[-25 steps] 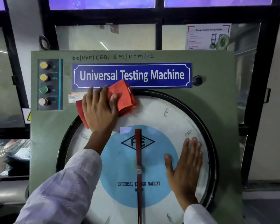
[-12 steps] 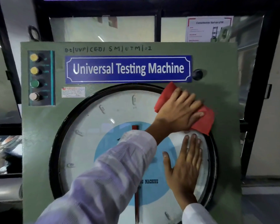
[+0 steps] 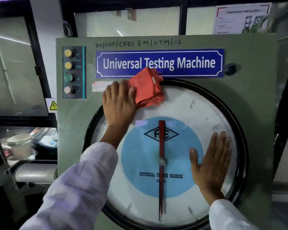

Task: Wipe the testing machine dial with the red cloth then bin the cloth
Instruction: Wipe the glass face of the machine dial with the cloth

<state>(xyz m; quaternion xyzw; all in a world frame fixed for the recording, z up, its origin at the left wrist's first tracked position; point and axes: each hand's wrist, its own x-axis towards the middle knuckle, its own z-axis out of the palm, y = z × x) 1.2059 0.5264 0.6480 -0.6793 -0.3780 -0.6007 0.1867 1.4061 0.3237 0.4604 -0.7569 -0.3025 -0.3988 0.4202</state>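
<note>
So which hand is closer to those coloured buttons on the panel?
Left. The left hand sits just right of the buttons, pressing the red cloth; the right hand lies far across the dial.

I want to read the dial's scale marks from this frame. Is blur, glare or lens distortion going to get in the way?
Head view: wide-angle bending bows the panel edges; the dial glass carries a pale reflection patch above the blue disc; rim graduations are too soft to read; the red cloth under the left hand is slightly smeared; the nameplate is sharp.
</note>
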